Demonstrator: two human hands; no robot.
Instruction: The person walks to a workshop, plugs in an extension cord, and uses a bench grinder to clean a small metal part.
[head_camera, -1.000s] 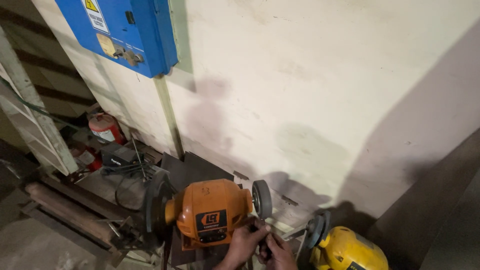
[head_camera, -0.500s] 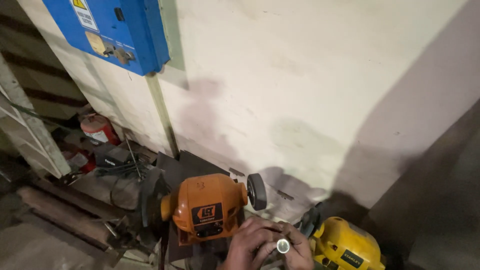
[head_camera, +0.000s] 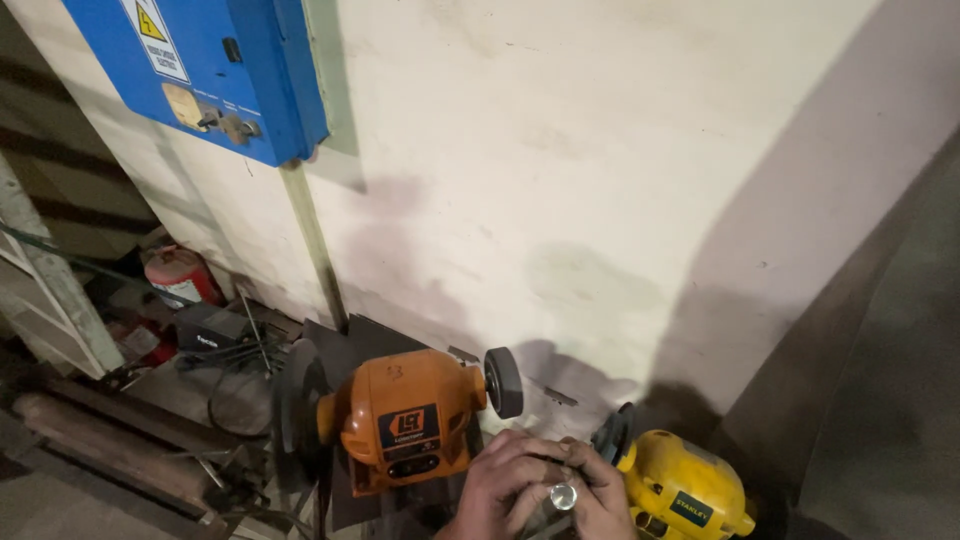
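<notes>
Between the orange bench grinder (head_camera: 405, 430) and yellow grinder (head_camera: 685, 490), a small shiny metal piece (head_camera: 563, 495) is pinched by left hand (head_camera: 505, 485) and right hand (head_camera: 600, 495). Handling beside the small grey wheel (head_camera: 503, 382) is judged underway; steady presentation would be required

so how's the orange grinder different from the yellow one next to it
The orange grinder is in full view, with a large dark wheel on its left end and a small grey wheel on its right. The yellow grinder is cut off by the frame edge, with one dark wheel showing. The hands are between them. Both sit against the wall.
</notes>
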